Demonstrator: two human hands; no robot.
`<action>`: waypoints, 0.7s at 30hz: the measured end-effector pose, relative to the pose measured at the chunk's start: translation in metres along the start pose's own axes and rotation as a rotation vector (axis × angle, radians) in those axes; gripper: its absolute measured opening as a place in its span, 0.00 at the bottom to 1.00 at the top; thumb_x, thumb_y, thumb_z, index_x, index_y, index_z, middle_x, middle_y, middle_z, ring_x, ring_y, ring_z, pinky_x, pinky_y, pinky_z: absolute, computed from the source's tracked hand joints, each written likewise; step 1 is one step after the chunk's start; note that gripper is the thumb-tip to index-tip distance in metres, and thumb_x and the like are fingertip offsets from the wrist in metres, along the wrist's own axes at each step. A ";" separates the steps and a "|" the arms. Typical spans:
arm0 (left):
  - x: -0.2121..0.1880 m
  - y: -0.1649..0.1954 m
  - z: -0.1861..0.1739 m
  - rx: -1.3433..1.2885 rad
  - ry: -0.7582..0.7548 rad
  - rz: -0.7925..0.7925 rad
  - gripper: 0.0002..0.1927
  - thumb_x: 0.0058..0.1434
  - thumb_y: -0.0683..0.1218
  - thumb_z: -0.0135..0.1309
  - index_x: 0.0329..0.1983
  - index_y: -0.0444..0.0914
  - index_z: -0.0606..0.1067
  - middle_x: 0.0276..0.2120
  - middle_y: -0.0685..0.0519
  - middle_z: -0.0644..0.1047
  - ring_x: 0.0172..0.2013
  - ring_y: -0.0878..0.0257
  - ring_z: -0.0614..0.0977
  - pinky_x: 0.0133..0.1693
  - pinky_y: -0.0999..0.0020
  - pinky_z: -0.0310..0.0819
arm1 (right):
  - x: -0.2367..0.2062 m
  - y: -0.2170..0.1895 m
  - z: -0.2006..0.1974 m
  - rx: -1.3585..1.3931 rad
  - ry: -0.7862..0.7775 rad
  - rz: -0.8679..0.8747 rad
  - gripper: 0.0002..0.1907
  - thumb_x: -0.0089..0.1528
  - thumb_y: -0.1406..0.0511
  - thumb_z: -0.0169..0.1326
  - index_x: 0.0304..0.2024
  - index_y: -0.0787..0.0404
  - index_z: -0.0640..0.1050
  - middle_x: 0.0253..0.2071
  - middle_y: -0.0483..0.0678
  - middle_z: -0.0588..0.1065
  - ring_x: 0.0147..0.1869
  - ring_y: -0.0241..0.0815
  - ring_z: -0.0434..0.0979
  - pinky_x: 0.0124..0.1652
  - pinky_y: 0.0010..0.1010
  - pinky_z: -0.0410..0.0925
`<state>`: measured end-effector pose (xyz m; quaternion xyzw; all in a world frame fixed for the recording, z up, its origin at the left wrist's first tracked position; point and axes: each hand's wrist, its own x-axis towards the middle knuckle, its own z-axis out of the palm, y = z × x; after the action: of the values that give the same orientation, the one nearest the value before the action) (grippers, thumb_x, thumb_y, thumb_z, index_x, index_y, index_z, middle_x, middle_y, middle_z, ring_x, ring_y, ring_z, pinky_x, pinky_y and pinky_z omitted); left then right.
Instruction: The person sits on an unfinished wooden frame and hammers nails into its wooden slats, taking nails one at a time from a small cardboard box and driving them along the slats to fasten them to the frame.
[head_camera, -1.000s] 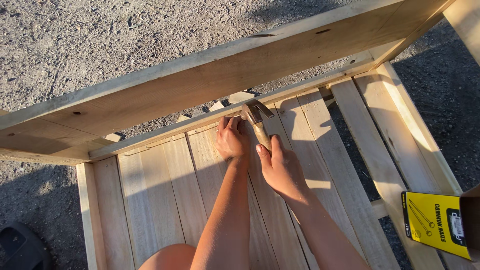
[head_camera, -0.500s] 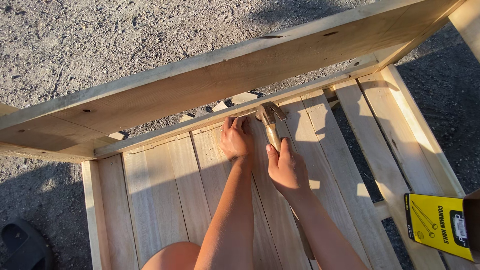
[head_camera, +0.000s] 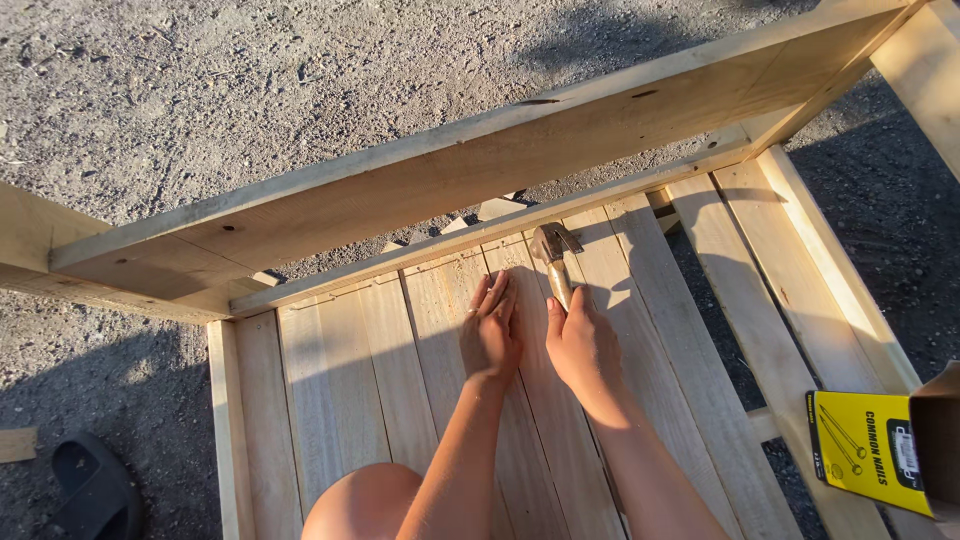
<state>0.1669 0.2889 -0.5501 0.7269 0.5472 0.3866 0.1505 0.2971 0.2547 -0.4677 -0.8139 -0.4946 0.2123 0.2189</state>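
I see my right hand (head_camera: 583, 345) near the centre of the frame, closed around the handle of a hammer (head_camera: 556, 258); the hammer's metal head lies just below the thin cross rail (head_camera: 480, 240), resting on or just over the planks; I cannot tell which. My left hand (head_camera: 490, 335) lies open and flat on the slatted planks (head_camera: 340, 390), fingers stretched toward the rail, just beside the right hand without touching it. The thick upper beam (head_camera: 470, 165) crosses the frame from left to upper right, well apart from both hands; gravel ground (head_camera: 200, 90) shows in the gap between beam and rail. Toward the right the slats have open slots between them, with dark ground below; the frame's outer edge runs down the right side. A yellow box of nails (head_camera: 865, 450) sits at the lower right edge; a dark sandal (head_camera: 95, 490) lies at lower left on the gravel. The planks to the left of my hands are bare.
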 end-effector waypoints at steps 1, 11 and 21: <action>-0.005 0.002 -0.004 0.063 -0.065 0.065 0.20 0.67 0.43 0.50 0.63 0.40 0.76 0.68 0.50 0.72 0.70 0.48 0.68 0.65 0.58 0.67 | 0.001 0.000 0.001 -0.015 0.009 -0.002 0.19 0.70 0.52 0.45 0.45 0.61 0.66 0.33 0.63 0.78 0.39 0.71 0.78 0.37 0.60 0.69; -0.007 0.017 -0.006 0.251 -0.201 -0.026 0.28 0.66 0.49 0.44 0.69 0.40 0.69 0.72 0.50 0.64 0.73 0.53 0.61 0.70 0.47 0.48 | 0.006 0.013 0.002 0.105 0.049 -0.107 0.19 0.69 0.53 0.48 0.43 0.62 0.68 0.30 0.64 0.77 0.36 0.71 0.77 0.34 0.59 0.67; -0.005 0.022 -0.008 0.255 -0.221 -0.053 0.28 0.67 0.52 0.43 0.69 0.39 0.69 0.73 0.50 0.63 0.73 0.53 0.60 0.69 0.47 0.46 | -0.002 -0.018 -0.015 0.072 0.021 -0.315 0.18 0.69 0.54 0.47 0.43 0.63 0.67 0.27 0.63 0.76 0.34 0.70 0.77 0.32 0.57 0.68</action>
<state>0.1758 0.2746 -0.5330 0.7635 0.5910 0.2277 0.1262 0.2920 0.2585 -0.4450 -0.7200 -0.6060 0.1845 0.2834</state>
